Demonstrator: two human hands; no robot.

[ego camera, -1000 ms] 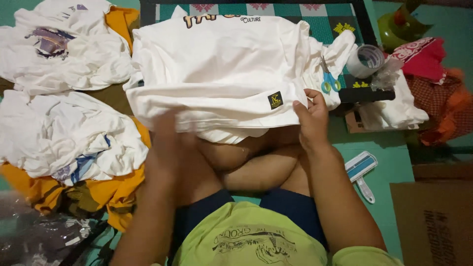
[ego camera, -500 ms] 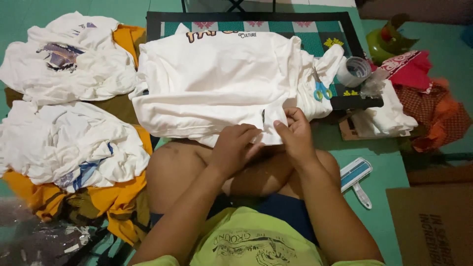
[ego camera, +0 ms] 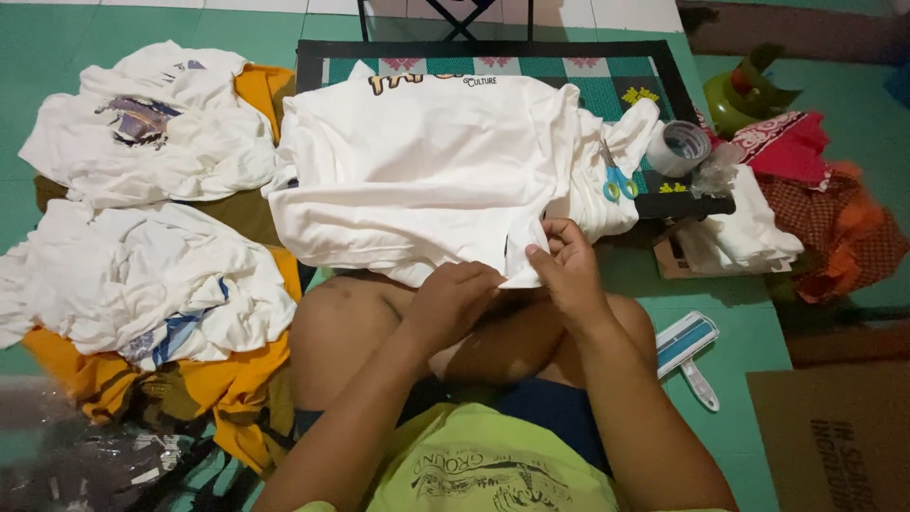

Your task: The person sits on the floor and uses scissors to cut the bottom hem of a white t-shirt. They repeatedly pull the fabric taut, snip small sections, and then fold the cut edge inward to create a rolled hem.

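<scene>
A white t-shirt lies spread flat in front of me, its far part on a patterned mat and its near hem over my crossed legs. My left hand rests on the near hem with fingers curled into the cloth. Beside it, my right hand pinches the same hem between thumb and fingers. The two hands almost touch at the shirt's lower right corner.
Piles of white and yellow shirts lie at my left, another pile behind them. Blue-handled scissors, a tape roll, folded white cloth, red fabric, a lint roller and cardboard sit at the right.
My left hand has come up from under the shirt to the hem and moved right beside the right hand. Both hands have drawn together on the shirt's lower right corner.
</scene>
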